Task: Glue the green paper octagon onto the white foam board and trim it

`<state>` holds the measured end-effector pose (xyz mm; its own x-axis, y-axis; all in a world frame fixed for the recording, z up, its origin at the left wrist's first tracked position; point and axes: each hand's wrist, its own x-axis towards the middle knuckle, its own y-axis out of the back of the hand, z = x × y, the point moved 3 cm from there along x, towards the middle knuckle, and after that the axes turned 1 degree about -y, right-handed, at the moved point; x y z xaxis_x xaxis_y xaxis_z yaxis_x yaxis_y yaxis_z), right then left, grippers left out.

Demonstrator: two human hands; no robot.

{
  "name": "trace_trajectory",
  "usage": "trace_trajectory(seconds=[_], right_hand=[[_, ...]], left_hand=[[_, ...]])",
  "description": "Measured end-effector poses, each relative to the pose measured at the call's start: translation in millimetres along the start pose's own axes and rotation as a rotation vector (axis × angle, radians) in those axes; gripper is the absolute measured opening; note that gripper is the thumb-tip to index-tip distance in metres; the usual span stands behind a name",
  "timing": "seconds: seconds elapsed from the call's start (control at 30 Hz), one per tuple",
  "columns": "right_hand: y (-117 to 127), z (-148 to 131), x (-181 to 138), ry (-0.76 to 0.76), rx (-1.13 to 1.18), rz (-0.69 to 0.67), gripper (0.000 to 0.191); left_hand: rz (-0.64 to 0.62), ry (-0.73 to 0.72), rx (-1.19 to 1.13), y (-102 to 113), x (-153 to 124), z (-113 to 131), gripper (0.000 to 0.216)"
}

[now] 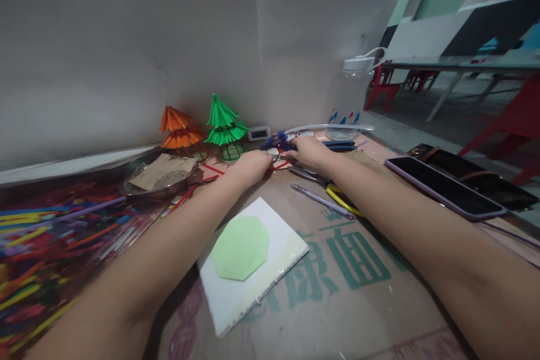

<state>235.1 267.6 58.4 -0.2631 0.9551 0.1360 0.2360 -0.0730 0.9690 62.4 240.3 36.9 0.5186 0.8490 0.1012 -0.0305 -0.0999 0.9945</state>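
Both my arms reach forward to the back of the table. My left hand (pixel 256 164) is closed, its fingertips near a small pale piece (pixel 274 153); what it grips is hidden. My right hand (pixel 310 152) curls its fingers just right of that piece, and I cannot make out what is in them. Right behind the hands lies a blue glue gun (pixel 276 140) with a small red light. A long whitish glue stick (pixel 337 127) extends to the right behind my right hand. Nearer me, a pale green paper octagon (pixel 242 247) rests on a white square pad (pixel 280 239).
Green (pixel 225 124) and orange (pixel 179 129) tiered-roof models stand at the back left. A clear bowl (pixel 160 177) and colourful craft sticks (pixel 63 247) are at left. Yellow-handled scissors (pixel 341 199), a pen (pixel 323 201), a phone (pixel 442 185) and a water bottle (pixel 350 98) are at right.
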Motion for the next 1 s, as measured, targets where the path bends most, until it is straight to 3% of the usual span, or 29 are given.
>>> trace_trajectory(seconds=[0.27,0.4,0.53,0.77,1.0], right_hand=[[-3.2,2.8,2.3,0.007,-0.017,0.011,0.035],[-6.9,6.4,7.7,0.02,-0.027,0.019,0.039],[-8.9,7.5,9.4,0.025,-0.029,0.025,0.047],[-9.0,7.0,9.5,0.019,-0.051,0.016,0.046],[-7.5,5.2,5.8,0.032,-0.066,0.04,0.045]], left_hand=[[0.247,0.185,-0.406,12.9,-5.7,-20.9,0.026],[0.315,0.16,-0.691,22.6,-17.7,-24.1,0.031],[0.352,0.126,-0.827,38.4,-42.2,-22.9,0.035],[0.409,0.177,-0.628,68.4,-72.1,-32.0,0.03],[0.218,0.141,-0.189,29.3,-34.4,-48.3,0.013]])
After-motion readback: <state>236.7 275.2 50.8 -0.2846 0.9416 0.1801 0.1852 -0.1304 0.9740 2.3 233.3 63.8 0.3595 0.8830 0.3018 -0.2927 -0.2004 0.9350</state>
